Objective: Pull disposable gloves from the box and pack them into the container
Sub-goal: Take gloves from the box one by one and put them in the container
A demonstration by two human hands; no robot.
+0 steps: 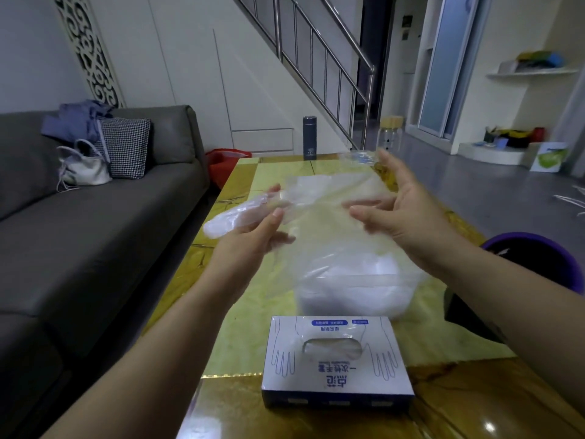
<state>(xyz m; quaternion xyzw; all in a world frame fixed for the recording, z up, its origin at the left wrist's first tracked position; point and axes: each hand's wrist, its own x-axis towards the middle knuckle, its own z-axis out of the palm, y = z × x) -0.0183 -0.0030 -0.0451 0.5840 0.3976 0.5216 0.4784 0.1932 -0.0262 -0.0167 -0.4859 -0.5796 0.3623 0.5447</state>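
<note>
A white and blue glove box (337, 362) lies at the table's near edge, with a glove showing in its oval slot. Beyond it stands a clear plastic bag (351, 280) with a white heap of gloves in its bottom. My left hand (253, 239) pinches a clear disposable glove (234, 217) together with the bag's left rim, and the glove's fingers trail off to the left. My right hand (402, 210) holds the bag's right rim, with its fingers spread. The bag's mouth is stretched open between my two hands.
The yellow-green table (253, 315) carries a dark flask (309, 137) and a glass jar (390, 134) at its far end. A grey sofa (95, 223) with a bag and cushion runs along the left. A purple bin (544, 258) stands at the right.
</note>
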